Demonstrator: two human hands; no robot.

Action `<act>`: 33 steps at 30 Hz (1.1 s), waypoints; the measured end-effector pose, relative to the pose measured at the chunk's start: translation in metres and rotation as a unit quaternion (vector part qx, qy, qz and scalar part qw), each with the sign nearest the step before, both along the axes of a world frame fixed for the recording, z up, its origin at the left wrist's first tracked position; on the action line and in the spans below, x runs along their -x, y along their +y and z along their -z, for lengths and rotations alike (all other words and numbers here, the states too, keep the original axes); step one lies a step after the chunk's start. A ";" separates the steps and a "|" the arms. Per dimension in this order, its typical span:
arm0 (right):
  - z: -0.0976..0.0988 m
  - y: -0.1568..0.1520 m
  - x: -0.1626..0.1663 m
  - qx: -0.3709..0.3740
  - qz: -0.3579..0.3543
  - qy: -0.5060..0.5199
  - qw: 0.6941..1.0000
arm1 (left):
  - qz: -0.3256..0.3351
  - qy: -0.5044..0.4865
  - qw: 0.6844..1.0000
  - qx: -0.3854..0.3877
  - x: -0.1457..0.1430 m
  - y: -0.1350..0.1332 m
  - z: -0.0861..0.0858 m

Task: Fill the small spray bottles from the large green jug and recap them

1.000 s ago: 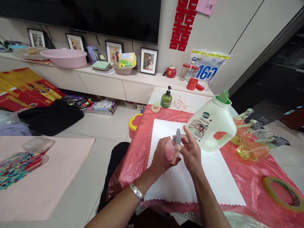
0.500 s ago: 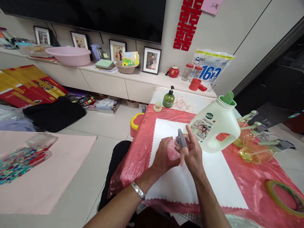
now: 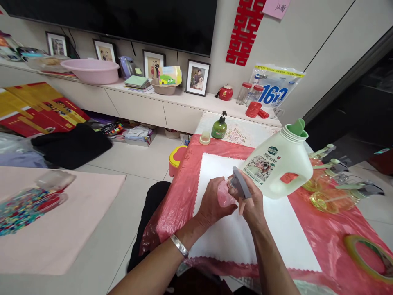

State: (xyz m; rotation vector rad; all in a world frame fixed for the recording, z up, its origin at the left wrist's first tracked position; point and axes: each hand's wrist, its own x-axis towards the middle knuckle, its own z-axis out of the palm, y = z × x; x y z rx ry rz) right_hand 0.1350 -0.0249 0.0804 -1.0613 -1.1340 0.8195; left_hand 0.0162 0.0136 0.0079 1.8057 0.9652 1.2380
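My left hand (image 3: 211, 205) is wrapped round a small pink spray bottle (image 3: 222, 196) held over a white cloth (image 3: 276, 229). My right hand (image 3: 253, 203) grips the bottle's grey trigger head (image 3: 241, 187), which sits tilted on the bottle's neck. A large pale-green jug (image 3: 278, 164) with a green funnel (image 3: 297, 127) in its mouth stands just behind my hands on the cloth.
A red plastic sheet (image 3: 331, 237) covers the table. Several yellow spray bottles (image 3: 331, 192) lie at the right, a tape roll (image 3: 368, 258) at the near right, a green pump bottle (image 3: 218, 128) at the far edge. A pink-covered table with a bag of beads (image 3: 27, 203) is at left.
The grey trigger head has turned in my right hand from upright toward the right. The view has shifted slightly.
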 end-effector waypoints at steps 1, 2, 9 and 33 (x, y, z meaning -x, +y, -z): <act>-0.002 -0.001 -0.001 -0.006 0.014 -0.002 1.000 | 0.003 -0.008 1.000 -0.001 0.001 0.000 0.001; -0.005 -0.002 -0.003 -0.013 0.028 -0.002 1.000 | 0.005 -0.017 1.000 0.000 0.003 -0.001 0.001; -0.048 -0.008 -0.013 -0.073 0.100 0.039 0.992 | 0.011 -0.017 1.000 0.010 0.006 -0.001 0.001; 0.021 0.028 -0.058 0.238 0.073 -0.325 0.912 | 0.022 -0.030 0.999 0.028 0.009 -0.005 -0.003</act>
